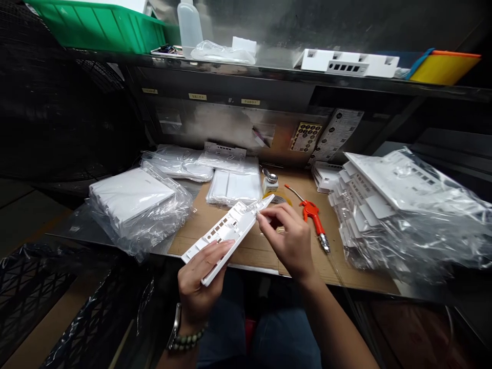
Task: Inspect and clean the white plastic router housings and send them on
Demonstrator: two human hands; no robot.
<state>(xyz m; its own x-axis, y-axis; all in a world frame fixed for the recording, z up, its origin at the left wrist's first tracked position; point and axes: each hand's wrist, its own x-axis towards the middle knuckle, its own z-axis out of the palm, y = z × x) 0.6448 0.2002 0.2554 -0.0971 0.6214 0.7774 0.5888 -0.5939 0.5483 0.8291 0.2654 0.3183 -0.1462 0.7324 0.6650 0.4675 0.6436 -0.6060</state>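
Note:
My left hand is wrapped round the lower end of a white plastic housing panel with a row of square cut-outs. The panel is held tilted above the cardboard-covered bench, its far end up to the right. At its right edge, near the far end, my right hand has thumb and forefinger pinched together, touching or very close to the panel. Whatever the pinch holds is too small to make out. Just beyond the panel stand a small bottle with a metal cap and a roll of yellow tape.
An orange air blow gun lies right of my right hand. Bagged white panels are stacked at right and left. Flat plastic bags lie behind. A shelf above carries a green bin and a yellow container.

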